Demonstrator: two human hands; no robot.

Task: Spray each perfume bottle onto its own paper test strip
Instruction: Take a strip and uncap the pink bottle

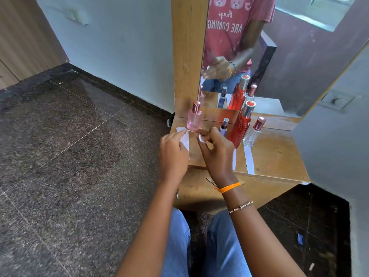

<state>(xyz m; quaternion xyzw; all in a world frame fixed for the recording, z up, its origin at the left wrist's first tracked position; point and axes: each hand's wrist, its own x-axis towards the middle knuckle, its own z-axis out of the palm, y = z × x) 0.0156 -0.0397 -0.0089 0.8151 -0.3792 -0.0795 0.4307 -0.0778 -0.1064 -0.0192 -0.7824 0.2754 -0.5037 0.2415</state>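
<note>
Four perfume bottles stand on the wooden shelf (279, 156) below a mirror: a pink one (194, 118), a small blue one (223, 126), a tall red one (240, 128) and a clear one with a rose cap (254, 133). A white paper strip (185, 139) lies in front of the pink bottle, and my left hand (173, 154) pinches its far end. My right hand (216, 154) is closed on a small white piece of paper (201, 138) just right of the pink bottle's base. Two more strips lie before the red bottle (234, 159) and the clear bottle (249, 160).
The mirror (279, 66) rises behind the bottles and reflects them and the person. A lower wooden ledge (259, 188) holds a thin metal tool (211, 181). A grey wall (335, 146) closes in on the right, and dark stone floor (69, 146) spreads to the left.
</note>
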